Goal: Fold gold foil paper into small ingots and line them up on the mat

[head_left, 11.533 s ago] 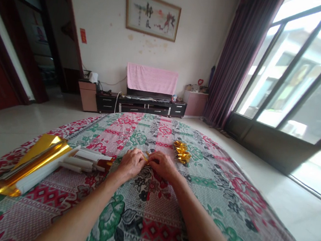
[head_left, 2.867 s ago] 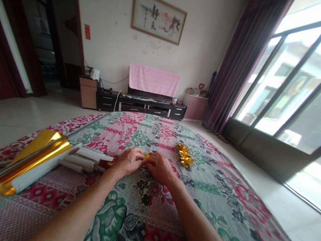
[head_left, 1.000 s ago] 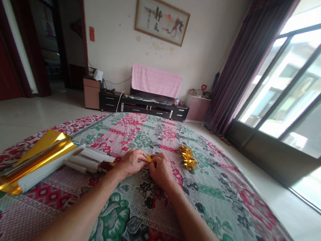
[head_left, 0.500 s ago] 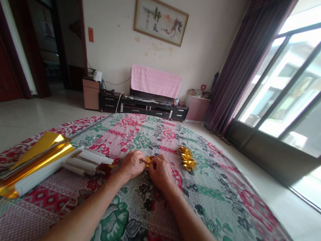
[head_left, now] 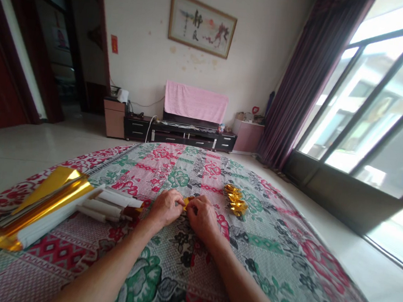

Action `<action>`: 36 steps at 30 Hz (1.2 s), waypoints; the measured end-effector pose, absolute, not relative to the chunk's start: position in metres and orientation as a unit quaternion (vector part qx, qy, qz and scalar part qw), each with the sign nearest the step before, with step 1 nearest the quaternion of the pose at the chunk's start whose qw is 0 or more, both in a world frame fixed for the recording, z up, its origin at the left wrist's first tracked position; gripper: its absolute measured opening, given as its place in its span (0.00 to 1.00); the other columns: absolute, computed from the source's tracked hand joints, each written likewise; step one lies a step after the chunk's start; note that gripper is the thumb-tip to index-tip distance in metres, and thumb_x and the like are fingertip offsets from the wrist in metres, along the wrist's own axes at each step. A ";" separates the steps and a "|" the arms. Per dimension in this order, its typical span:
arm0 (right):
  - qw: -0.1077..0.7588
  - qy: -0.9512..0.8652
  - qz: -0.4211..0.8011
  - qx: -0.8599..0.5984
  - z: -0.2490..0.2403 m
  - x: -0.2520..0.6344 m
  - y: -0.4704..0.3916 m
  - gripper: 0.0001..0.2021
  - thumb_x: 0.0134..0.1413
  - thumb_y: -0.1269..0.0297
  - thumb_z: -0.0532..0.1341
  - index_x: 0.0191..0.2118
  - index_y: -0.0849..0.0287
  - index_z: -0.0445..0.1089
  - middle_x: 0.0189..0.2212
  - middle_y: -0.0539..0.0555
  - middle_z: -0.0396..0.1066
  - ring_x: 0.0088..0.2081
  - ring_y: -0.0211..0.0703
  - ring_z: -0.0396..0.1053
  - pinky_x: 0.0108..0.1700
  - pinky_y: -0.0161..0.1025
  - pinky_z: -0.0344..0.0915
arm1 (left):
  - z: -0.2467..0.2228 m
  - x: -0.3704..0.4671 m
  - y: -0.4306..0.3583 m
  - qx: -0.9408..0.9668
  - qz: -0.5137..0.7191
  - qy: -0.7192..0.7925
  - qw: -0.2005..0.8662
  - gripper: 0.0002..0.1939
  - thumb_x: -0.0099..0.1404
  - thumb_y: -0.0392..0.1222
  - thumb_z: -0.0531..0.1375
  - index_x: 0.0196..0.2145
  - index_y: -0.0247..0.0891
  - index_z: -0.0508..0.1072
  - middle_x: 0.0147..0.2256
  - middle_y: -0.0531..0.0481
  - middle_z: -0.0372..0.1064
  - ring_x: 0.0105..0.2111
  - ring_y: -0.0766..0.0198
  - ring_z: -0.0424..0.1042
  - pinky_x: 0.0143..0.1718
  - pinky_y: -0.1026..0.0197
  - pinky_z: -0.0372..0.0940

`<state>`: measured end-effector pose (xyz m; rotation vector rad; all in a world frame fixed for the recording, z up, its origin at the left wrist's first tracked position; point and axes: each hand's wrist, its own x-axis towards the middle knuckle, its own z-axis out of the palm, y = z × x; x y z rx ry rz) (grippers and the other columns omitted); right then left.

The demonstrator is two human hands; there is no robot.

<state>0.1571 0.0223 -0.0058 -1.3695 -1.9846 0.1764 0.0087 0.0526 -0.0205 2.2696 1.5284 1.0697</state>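
Observation:
Between my two hands is a small piece of gold foil paper (head_left: 186, 201), mostly covered by the fingers. My left hand (head_left: 166, 206) pinches its left side with thumb and forefinger. On the other side my right hand (head_left: 202, 214) has its fingers curled closed on the foil. Both hands are just over the patterned cloth (head_left: 180, 175). To the right of my right hand lies a row of crumpled gold foil pieces (head_left: 235, 200). How the held piece is folded cannot be made out.
At the left lie a roll of gold foil (head_left: 59, 202), a flat gold sheet (head_left: 50, 184) and several white paper rolls (head_left: 104, 205). Beyond the table stand a black TV cabinet (head_left: 192, 137) and a screen under a pink towel (head_left: 196, 101). Tall windows (head_left: 370, 107) are on the right.
Almost nothing differs. Both hands keep hold of the gold foil paper at the same spot, with only a slight shift of the fingers.

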 end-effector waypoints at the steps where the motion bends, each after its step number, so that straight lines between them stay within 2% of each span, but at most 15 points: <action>1: 0.354 -0.769 0.068 -0.528 -0.006 0.157 0.022 0.07 0.50 0.72 0.56 0.27 0.60 0.72 0.34 0.55 0.68 0.37 0.39 0.65 0.41 0.32 0.58 | -0.021 0.009 0.053 0.768 0.362 0.518 0.101 0.09 0.51 0.30 0.57 0.25 0.39 0.76 0.33 0.51 0.73 0.36 0.64 0.69 0.43 0.62 0.62; 5: 0.356 -0.765 0.068 -0.532 -0.008 0.157 0.023 0.08 0.50 0.72 0.56 0.26 0.60 0.72 0.33 0.55 0.68 0.37 0.39 0.65 0.41 0.32 0.59 | -0.020 0.009 0.054 0.767 0.362 0.519 0.103 0.09 0.50 0.29 0.57 0.25 0.39 0.76 0.33 0.51 0.73 0.36 0.64 0.69 0.43 0.61 0.62; 10: 0.361 -0.748 0.079 -0.551 -0.009 0.155 0.025 0.08 0.50 0.64 0.58 0.26 0.59 0.72 0.33 0.54 0.68 0.35 0.39 0.65 0.37 0.32 0.59 | -0.019 0.009 0.053 0.768 0.366 0.515 0.106 0.09 0.49 0.30 0.58 0.24 0.40 0.76 0.33 0.52 0.73 0.36 0.65 0.70 0.43 0.62 0.63; 18: 0.328 -0.742 0.116 -0.573 -0.001 0.155 0.031 0.08 0.46 0.72 0.58 0.24 0.59 0.74 0.31 0.53 0.71 0.36 0.39 0.66 0.38 0.32 0.59 | -0.018 0.010 0.052 0.769 0.383 0.501 0.102 0.08 0.49 0.29 0.58 0.23 0.38 0.76 0.32 0.50 0.74 0.34 0.65 0.71 0.41 0.63 0.64; 29: 0.332 -0.750 0.121 -0.559 -0.001 0.158 0.032 0.09 0.46 0.73 0.57 0.25 0.59 0.75 0.30 0.53 0.72 0.36 0.39 0.67 0.39 0.31 0.59 | -0.017 0.009 0.051 0.767 0.364 0.519 0.102 0.09 0.51 0.31 0.57 0.25 0.39 0.77 0.34 0.50 0.74 0.37 0.64 0.71 0.43 0.63 0.64; 36: 0.342 -0.747 0.116 -0.558 -0.001 0.157 0.030 0.09 0.46 0.73 0.57 0.25 0.58 0.75 0.30 0.53 0.72 0.36 0.39 0.67 0.39 0.32 0.60 | -0.008 0.003 0.051 0.776 0.335 0.510 0.159 0.16 0.51 0.28 0.51 0.25 0.41 0.78 0.36 0.53 0.74 0.38 0.65 0.71 0.45 0.64 0.64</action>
